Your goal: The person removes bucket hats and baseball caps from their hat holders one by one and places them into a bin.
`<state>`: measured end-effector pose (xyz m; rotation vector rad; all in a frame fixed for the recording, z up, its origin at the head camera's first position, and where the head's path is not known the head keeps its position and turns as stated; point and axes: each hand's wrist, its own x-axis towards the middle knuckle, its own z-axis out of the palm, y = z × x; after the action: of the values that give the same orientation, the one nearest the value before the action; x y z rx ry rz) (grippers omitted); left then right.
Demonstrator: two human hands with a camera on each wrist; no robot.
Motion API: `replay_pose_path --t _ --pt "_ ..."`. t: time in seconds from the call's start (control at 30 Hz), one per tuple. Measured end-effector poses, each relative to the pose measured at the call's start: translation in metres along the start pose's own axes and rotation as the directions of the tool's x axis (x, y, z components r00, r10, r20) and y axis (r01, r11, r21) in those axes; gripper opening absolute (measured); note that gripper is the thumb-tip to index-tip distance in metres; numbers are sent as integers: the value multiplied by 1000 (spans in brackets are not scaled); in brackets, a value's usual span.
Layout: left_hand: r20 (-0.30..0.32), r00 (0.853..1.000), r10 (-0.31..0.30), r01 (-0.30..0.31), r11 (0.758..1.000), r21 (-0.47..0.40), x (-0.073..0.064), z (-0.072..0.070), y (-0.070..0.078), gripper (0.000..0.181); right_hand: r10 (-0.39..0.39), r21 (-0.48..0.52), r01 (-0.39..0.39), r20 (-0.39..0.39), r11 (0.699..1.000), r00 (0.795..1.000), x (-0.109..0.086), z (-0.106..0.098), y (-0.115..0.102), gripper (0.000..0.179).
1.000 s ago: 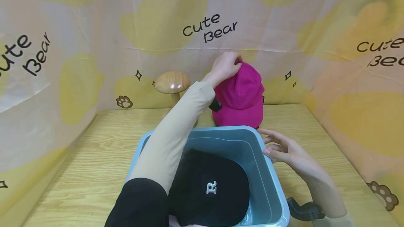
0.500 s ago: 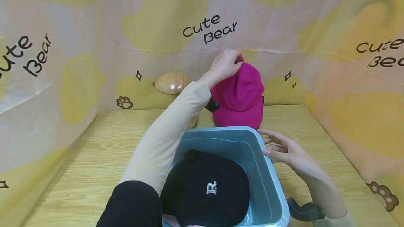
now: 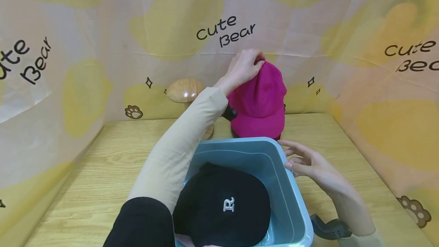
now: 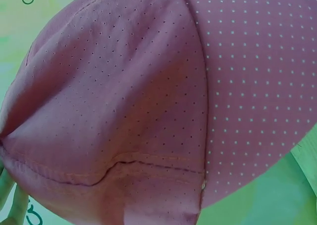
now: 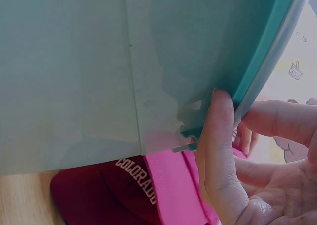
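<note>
My left hand pinches the crown of a magenta baseball cap, which hangs brim-down behind the bin. Filling the left wrist view, that cap shows small perforations and a dotted brim. Below and behind it, the right wrist view shows a dark red cap lettered COLORADO. My right hand holds the right rim of a light blue plastic bin, thumb on the rim and fingers on the outer wall. Inside the bin lies a black cap with a white R; a pink piece shows beneath it.
Left of the magenta cap stands a wooden mushroom-shaped stand, partly hidden by my left sleeve. The wooden table ends at a printed cloth backdrop that rises behind and on both sides.
My left hand has risen slightly with the magenta cap's crown, and more of the dark thing under its brim shows. My left forearm has shifted left. The right hand stays at the bin's rim.
</note>
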<state>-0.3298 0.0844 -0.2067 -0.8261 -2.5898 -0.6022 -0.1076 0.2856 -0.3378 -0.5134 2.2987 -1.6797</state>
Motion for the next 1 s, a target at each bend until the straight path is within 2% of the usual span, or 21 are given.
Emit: replay_pose_path --t 0.5,0.87,1.0 --pt "-64 998 12 -14 999 -35 0 -4 -2 22 -4 9 4 6 1000 1000 1 0 1 54" --pt "-159 987 -18 3 996 -92 8 -4 1 23 -4 11 4 8 1000 1000 1 0 0 54" --pt "-157 987 -25 11 996 -87 11 -5 4 23 -5 15 5 15 1000 1000 2 0 -1 54"
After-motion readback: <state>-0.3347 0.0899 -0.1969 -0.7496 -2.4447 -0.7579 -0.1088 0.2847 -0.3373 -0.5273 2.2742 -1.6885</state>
